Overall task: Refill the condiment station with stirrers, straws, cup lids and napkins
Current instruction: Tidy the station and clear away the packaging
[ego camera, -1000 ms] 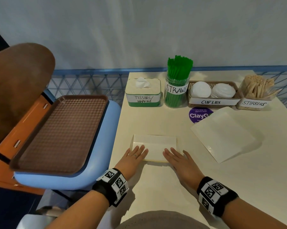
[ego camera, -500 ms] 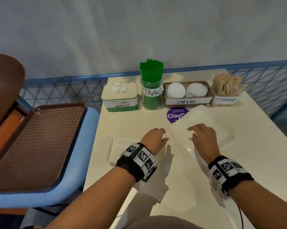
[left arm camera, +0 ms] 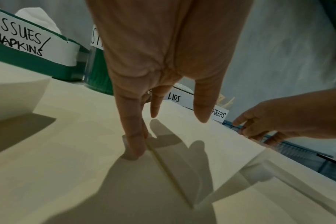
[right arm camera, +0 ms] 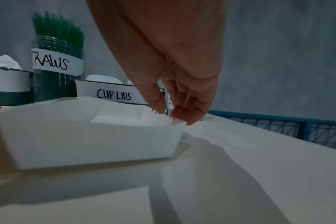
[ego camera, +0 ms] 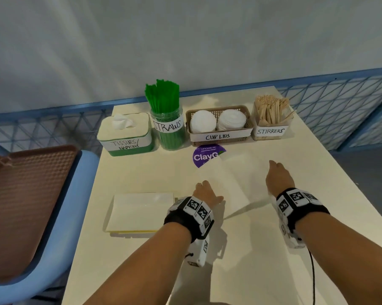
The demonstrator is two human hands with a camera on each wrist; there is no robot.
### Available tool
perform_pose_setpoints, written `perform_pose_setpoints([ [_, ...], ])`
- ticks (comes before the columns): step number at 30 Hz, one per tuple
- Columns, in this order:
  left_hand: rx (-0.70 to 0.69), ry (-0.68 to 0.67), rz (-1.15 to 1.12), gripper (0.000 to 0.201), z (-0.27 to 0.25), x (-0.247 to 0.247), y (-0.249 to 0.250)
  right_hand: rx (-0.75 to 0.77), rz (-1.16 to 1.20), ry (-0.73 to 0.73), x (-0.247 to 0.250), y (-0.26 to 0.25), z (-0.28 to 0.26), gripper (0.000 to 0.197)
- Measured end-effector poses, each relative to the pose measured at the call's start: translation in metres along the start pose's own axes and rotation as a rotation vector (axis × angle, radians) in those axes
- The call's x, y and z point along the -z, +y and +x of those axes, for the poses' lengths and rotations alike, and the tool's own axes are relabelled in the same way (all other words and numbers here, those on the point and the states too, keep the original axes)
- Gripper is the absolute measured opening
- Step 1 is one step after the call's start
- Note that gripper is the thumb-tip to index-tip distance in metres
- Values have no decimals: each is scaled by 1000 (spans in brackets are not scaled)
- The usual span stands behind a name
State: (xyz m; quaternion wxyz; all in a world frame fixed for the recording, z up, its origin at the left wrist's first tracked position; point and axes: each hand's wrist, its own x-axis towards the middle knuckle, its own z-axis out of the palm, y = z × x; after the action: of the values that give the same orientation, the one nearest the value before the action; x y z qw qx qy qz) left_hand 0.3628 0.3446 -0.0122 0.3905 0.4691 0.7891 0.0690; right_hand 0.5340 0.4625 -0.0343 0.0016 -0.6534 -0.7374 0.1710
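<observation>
**A:** Where was the sheet?

**B:** Flat on the tabletop, in front of the labelled containers, with its far corner over the purple sticker. A folded napkin lay well to its left.

**A:** And the hands?

**B:** The right hand pinched the sheet's far right corner between thumb and fingers and raised it a little. The left hand had straight, slightly spread fingers, with one fingertip pressed down at the near left edge.

**A:** So a fold was about to be made?

**B:** That was my reading. To do it well, the left fingertip needed to pin the edge so the sheet could not slide. The right hand should have carried its corner over low and met the opposite edge squarely before creasing. A pinch that light on paper that thin risked a tear or a skewed fold. The finished napkin then belonged in the tissue box.
</observation>
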Motion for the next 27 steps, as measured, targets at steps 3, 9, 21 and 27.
perform_pose_setpoints([
  [3,49,74,-23,125,0,1,-4,19,38,-101,-5,7,-7,17],
  [9,283,151,-179,86,2,16,-30,-38,259,-224,-14,5,-35,36],
  [21,-326,484,38,33,-27,88,-38,-88,621,-434,-30,-36,-102,32],
  [27,-583,509,480,39,-26,82,-35,111,597,279,-22,-43,-99,27],
])
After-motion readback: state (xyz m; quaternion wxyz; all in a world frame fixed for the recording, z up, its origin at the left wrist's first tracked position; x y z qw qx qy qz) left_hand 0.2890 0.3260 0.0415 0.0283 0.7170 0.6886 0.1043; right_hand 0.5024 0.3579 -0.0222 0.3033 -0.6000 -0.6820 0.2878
